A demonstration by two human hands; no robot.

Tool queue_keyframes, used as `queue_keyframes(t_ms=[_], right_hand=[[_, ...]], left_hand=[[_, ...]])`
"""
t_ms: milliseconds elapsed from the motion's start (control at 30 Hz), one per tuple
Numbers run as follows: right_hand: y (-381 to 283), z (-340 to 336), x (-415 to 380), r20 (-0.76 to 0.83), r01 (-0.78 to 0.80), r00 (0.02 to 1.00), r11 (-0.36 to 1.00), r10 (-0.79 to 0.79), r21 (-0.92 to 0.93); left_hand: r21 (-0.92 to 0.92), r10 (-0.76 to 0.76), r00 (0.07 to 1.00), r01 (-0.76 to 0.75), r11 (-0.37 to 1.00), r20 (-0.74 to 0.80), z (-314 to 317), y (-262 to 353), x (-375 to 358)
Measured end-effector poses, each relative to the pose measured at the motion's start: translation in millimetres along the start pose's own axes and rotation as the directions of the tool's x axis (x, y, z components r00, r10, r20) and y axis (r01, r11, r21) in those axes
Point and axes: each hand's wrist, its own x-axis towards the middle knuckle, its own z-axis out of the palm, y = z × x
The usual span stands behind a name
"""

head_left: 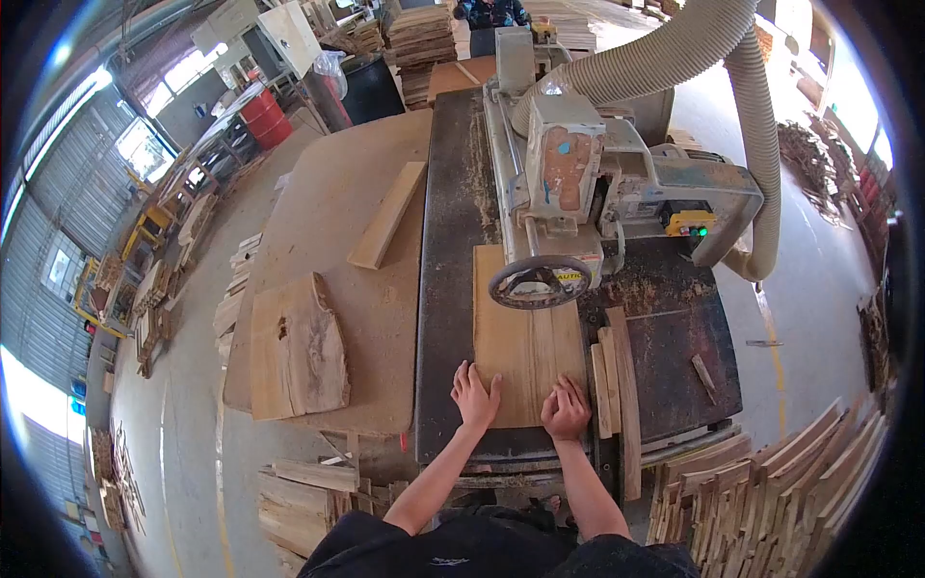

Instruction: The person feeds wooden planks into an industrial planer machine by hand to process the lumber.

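A wide wooden board (525, 366) lies flat on the dark saw table (448, 318), its far end under the machine's handwheel (540, 282). At the board's near left edge rests my left hand (475, 397), fingers spread, thumb on the wood. Opposite it, my right hand (567, 409) is closed with bent fingers at the near right edge of the board. Narrow wood strips (607, 380) lie just right of that hand, beside a longer strip (624, 405). The machine head (564, 164) stands over the table, with a lit green light on its yellow switch box (687, 223).
A brown side table (385, 328) on the left holds a live-edge slab (301, 347) and a narrow plank (388, 217). Upright offcuts (771, 482) crowd the right front. A ribbed hose (665, 58) arches overhead. Another person (493, 13) is at the far end.
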Motion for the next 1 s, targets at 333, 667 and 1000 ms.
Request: queue_keyframes(t_ms=[333,667,1000], right_hand=[[-1,-3,9,0.02,0.018,1.0,1.0,-0.018,0.022],[1,-1,3,0.032,0.008,0.999,1.0,-0.009,0.029],[-14,9,-1,0.011,-0.13,0.991,0.991,0.131,-0.026]], left_hand=[[0.032,0.021,1.0,-0.021,0.999,-0.014,4,2,1],[0.022,0.015,1.0,-0.015,1.0,-0.011,4,1,0],[-0.016,-0.013,1.0,0.014,1.0,0.027,1,1,0]])
